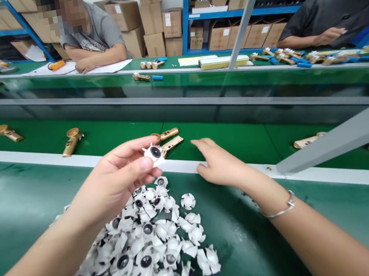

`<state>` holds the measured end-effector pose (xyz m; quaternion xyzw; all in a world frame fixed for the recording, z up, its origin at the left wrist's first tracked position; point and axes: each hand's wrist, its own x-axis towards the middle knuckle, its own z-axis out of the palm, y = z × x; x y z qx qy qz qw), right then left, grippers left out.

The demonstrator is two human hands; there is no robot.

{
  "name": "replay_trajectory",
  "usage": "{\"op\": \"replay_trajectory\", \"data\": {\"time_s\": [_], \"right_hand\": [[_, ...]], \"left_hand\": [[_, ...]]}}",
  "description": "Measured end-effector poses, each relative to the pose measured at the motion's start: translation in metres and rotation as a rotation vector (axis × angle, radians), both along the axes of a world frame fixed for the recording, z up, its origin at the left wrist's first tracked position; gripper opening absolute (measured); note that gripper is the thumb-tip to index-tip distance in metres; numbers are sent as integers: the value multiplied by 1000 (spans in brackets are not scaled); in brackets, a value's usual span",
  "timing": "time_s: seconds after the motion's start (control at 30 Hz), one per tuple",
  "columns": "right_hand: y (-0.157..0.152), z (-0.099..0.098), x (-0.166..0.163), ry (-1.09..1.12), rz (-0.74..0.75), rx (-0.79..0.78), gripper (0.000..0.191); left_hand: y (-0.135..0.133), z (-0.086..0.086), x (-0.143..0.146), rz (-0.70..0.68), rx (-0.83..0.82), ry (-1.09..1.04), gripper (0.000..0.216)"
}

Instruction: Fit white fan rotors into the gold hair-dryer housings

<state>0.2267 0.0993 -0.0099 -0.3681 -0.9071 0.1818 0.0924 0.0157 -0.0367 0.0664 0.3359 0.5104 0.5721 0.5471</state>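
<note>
My left hand (115, 181) pinches a small white plastic part (154, 153) with a dark round lens, held up above a heap of several like white parts (148, 254) on the green bench. My right hand (220, 165) reaches toward the white rail (182, 166) at the belt's edge, fingers curled loosely and apart, holding nothing. Just beyond it on the green conveyor belt lie two gold handle pieces (169, 139). A silver bracelet (281, 209) circles my right wrist.
More gold pieces (71, 141) (8, 132) lie along the belt (241, 137), others at the right (308, 140). A grey metal bar (348, 133) slants over the right side. Two people sit across at a far bench (165, 67) with papers, parts and stacked boxes behind.
</note>
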Motion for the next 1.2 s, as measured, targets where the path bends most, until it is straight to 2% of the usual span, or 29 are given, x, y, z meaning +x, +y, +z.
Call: {"op": "replay_trajectory", "data": {"time_s": [0.1,0.17,0.27,0.37,0.47,0.6,0.7,0.8,0.93,1.2], "right_hand": [[12,6,-45,1,140,43,62],[24,7,-76,-24,200,45,47],[36,4,-114,-87,217,27,34],[35,4,-129,-128,181,-6,32],[18,13,-113,-88,124,-55,26],[-30,35,-63,61,73,-123,12],[-72,44,-30,301,29,-256,14],[-101,42,-11,559,-75,-352,19],[-112,37,-3,622,-124,-339,21],[-117,36,1,579,-168,-273,22]], "left_hand": [[-5,5,-13,115,17,12,40],[-10,8,-21,189,11,14,43],[-19,10,-28,230,-3,6,43],[-30,6,-33,209,-14,-2,44],[-37,-3,-33,156,-29,37,39],[-38,-10,-18,102,17,109,40],[-36,-8,2,95,31,152,36],[-36,-6,21,77,67,174,30],[-36,-8,34,107,145,294,29],[-32,-12,41,158,260,537,28]]}}
